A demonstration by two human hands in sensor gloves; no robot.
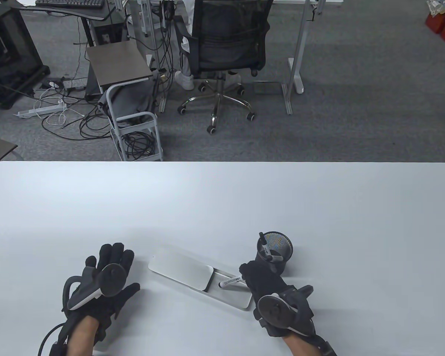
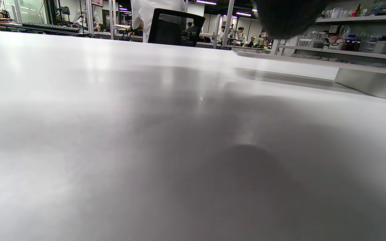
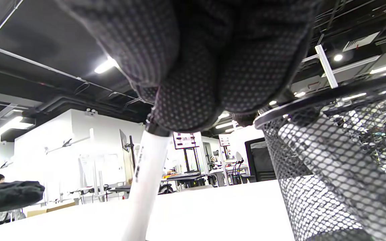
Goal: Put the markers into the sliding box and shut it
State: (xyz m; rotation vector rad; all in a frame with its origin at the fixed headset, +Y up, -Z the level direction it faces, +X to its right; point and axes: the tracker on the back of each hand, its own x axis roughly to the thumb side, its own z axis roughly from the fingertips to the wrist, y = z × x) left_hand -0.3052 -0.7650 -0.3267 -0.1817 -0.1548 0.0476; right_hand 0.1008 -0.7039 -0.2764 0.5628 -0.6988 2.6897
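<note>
the right hand (image 1: pixel 269 287) is pinching a white marker (image 1: pixel 230 282) by its upper end and holding its dark tip over the open tray of the sliding box (image 1: pixel 228 293), so the loading step looks to be in hand. in the right wrist view the gloved fingertips (image 3: pixel 186 103) are curling round the top of the marker's white barrel (image 3: pixel 144 187), with the black mesh pen cup (image 3: pixel 340 167) just beside it. from the table view the cup (image 1: pixel 275 251) is standing just beyond the box's right end, with two more markers (image 1: pixel 267 249) leaning inside it. the box's lid (image 1: pixel 181 267) is sitting slid toward the left, leaving the right part of the tray uncovered.

the left hand (image 1: pixel 105 282) is resting on the table left of the box, fingers spread and relaxed, gripping nothing; it is near the lid but apart from it.

next, by my reading, the marker needs laying flat along the tray and releasing, then the cup's markers need fetching, and lastly the lid needs pushing right to close.

the white table (image 1: pixel 222 200) is glossy, throwing soft reflections. beyond it lie grey carpet, a mesh office chair (image 1: pixel 226 48), a small trolley (image 1: pixel 133 122) and tangled cables (image 1: pixel 92 122).
</note>
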